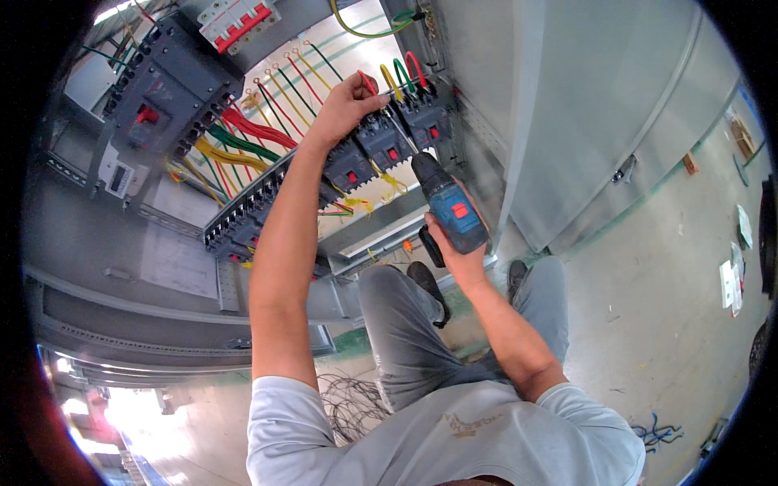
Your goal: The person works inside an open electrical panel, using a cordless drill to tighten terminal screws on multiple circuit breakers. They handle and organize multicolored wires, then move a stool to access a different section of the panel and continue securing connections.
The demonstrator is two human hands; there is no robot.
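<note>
Red wire [367,82] is gripped in the closed left hand [348,107], at the far edge of the breaker row [377,139]; the exact pinch is partly covered by the fingers. Cordless drill [454,209] is held in the right hand [463,259], just to the near right of the row, fingers wrapped around the handle, which is mostly covered by the hand. Driver bit [403,130] is aimed far and left at the row, close to the left thumb; tip too small to make out, contact with a screw cannot be told. Row is partly blocked by the left forearm [284,243]. Detail at near left is washed out by glare. Wire tangle [352,405] on the floor is partly hidden by the shirt [438,437].

Materials: drill is cased in blue and black plastic, a red patch on top; bit is long, thin, metallic. Breakers are boxy, dark plastic, marked by small red parts. Large breaker [182,77] is seen at far left, with glossy red cables [259,130], green cables [243,143] and yellow cables [231,156] bundled out of it. Cabinet panel [600,97] at right is smooth grey metal, curved by the lens
</note>
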